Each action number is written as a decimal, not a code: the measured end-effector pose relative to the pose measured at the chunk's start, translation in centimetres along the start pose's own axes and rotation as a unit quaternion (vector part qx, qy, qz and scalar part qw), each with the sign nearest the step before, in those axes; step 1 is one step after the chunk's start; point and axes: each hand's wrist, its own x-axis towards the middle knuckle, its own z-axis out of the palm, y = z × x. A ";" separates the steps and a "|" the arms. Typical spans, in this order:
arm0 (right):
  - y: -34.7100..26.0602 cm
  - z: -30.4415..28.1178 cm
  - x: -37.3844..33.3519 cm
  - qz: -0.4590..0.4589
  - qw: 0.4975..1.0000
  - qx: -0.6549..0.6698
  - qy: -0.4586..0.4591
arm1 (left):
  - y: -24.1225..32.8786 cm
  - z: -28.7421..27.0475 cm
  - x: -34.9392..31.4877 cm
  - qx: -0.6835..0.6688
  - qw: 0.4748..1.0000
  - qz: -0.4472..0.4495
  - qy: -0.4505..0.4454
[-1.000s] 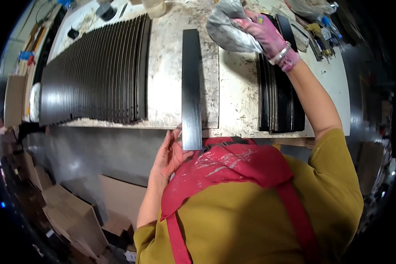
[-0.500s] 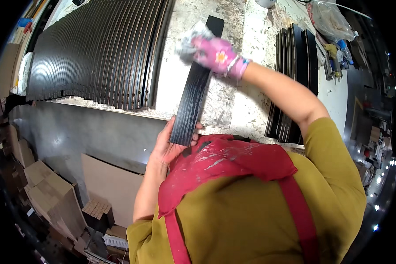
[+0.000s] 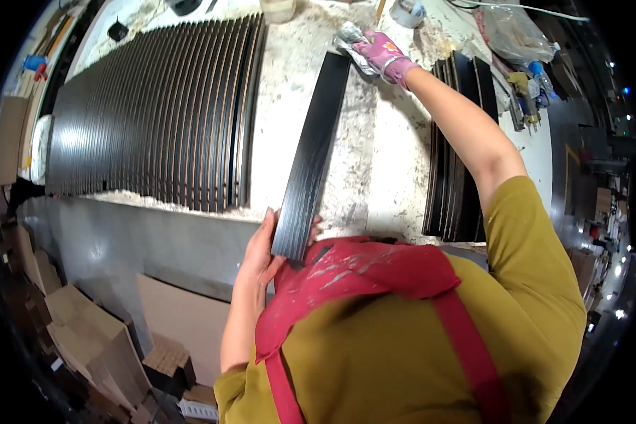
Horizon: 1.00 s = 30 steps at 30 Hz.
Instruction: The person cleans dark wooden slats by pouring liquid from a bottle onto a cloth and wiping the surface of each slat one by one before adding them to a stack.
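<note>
A long black board (image 3: pixel 311 152) with a streaked grain slants over the workbench, its near end close to my apron. My left hand (image 3: pixel 263 244) is bare and wraps round that near end, thumb on one side and fingertips on the other. My right hand (image 3: pixel 385 55), in a pink glove with a flower on it, grips a crumpled whitish-grey cloth (image 3: pixel 352 37). The cloth is at the board's far end, just past its right corner. Most of the left palm is hidden beneath the board.
Many black slats (image 3: pixel 162 113) stand in a tight row at the left of the paint-stained bench (image 3: pixel 396 162). A smaller black stack (image 3: pixel 456 155) is at the right, near a yellow-handled tool (image 3: pixel 523 88) and a plastic bag (image 3: pixel 519 35). Cardboard boxes (image 3: pixel 95 321) stand lower left.
My right hand has slid the cloth from the board's upper part to beyond its far end, moving right and away. My left hand keeps its hold on the near end.
</note>
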 end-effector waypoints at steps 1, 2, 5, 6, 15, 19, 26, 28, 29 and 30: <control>-1.5 -0.5 -1.0 -0.021 0.994 0.110 -0.020 | -0.1 -1.3 -0.1 0.058 0.995 0.008 0.085; -3.1 -1.1 -1.9 -0.015 0.995 0.096 0.017 | 0.3 -3.1 -0.2 0.104 0.993 0.012 0.063; 0.1 -3.7 -1.5 -0.052 0.928 0.369 0.017 | 2.0 -1.1 0.2 0.380 0.903 0.151 0.129; -0.1 -5.4 -1.8 0.010 0.869 0.491 -0.060 | 1.7 -1.9 0.6 0.523 0.812 0.215 0.143; -0.3 -6.7 -6.1 0.066 0.569 0.793 -0.207 | 13.1 7.5 3.5 0.714 0.543 0.437 0.066; -5.1 -4.5 -10.6 0.089 0.476 0.861 -0.155 | 22.0 9.2 13.8 0.552 0.688 0.468 0.059; -7.1 3.3 -15.4 0.103 0.655 0.747 0.040 | 31.2 6.2 31.5 0.573 0.582 0.557 0.151; -6.4 3.5 -16.4 0.164 0.447 0.880 -0.003 | 29.9 8.7 31.7 0.495 0.700 0.512 0.045; -4.3 4.9 -17.0 0.144 0.402 0.904 0.005 | 30.1 9.4 31.7 0.514 0.680 0.519 0.053; -4.9 4.1 -17.1 0.220 0.398 0.890 0.041 | 29.7 9.6 31.5 0.520 0.680 0.515 0.043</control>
